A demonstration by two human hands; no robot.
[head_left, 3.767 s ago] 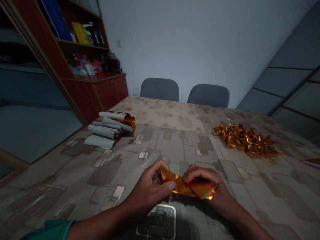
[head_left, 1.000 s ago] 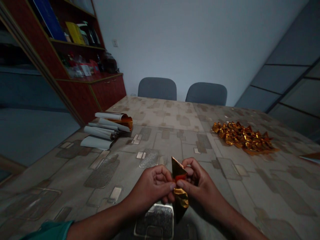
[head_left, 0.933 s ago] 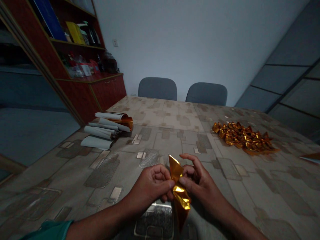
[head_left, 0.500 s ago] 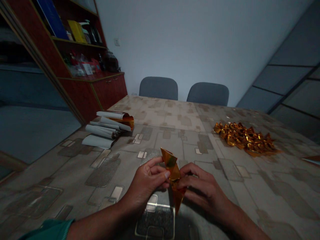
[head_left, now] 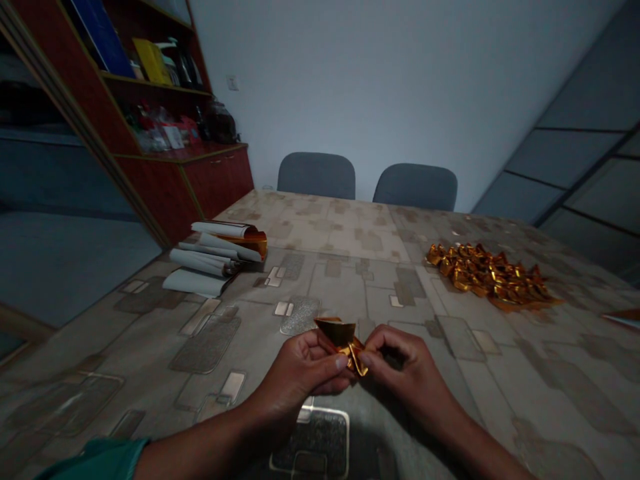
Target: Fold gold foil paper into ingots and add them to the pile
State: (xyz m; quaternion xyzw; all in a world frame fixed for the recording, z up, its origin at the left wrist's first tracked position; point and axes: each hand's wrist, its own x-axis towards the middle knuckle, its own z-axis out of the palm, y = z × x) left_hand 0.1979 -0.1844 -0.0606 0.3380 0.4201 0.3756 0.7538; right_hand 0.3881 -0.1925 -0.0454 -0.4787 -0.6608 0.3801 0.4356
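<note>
The left hand (head_left: 300,370) and right hand (head_left: 407,370) meet over the patterned tabletop (head_left: 150,327), pinching a small folded piece of gold foil (head_left: 340,331) between them. Its long axis runs roughly crosswise, with the broad flap toward the left hand and the narrow tip at the right thumb and forefinger. The left thumb presses on the foil while the other fingers curl behind it, though the dim light may hide some of their grip. Beyond the foil, a heap of folded gold foil pieces (head_left: 480,275) lies ahead and rightward, and a stack of curled white-backed foil sheets (head_left: 215,248) lies ahead and leftward.
</note>
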